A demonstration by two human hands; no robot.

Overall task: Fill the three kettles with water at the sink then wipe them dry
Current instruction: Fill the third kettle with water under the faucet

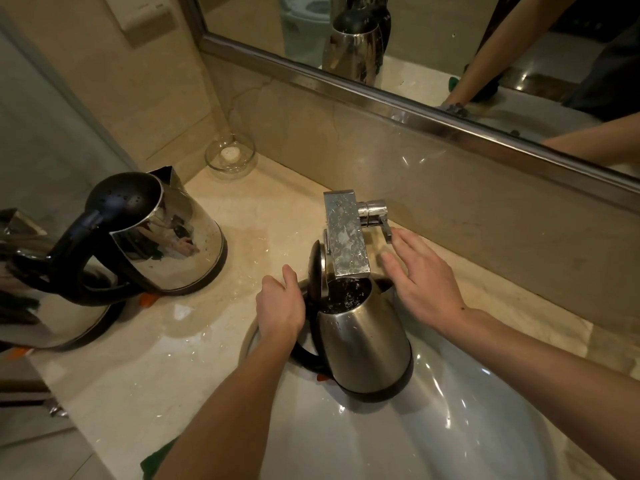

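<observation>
A steel kettle [363, 344] with a black base stands in the white sink [450, 427], its lid flipped up, right under the square chrome tap [346, 233]. Dark water shows inside its mouth. My left hand [280, 306] grips the kettle's black handle from the left. My right hand [419, 275] hovers open, fingers spread, just below the tap's lever [384, 230] without holding it. A second steel kettle [162, 237] with its lid closed stands on the wet counter to the left. A third kettle [45, 306] is partly cut off at the left edge.
A glass bowl [230, 155] with a small white thing inside sits in the back corner. A mirror [450, 46] runs along the wall behind the tap. Puddles lie on the marble counter [173, 358]. A green cloth [159, 460] pokes out beneath my left forearm.
</observation>
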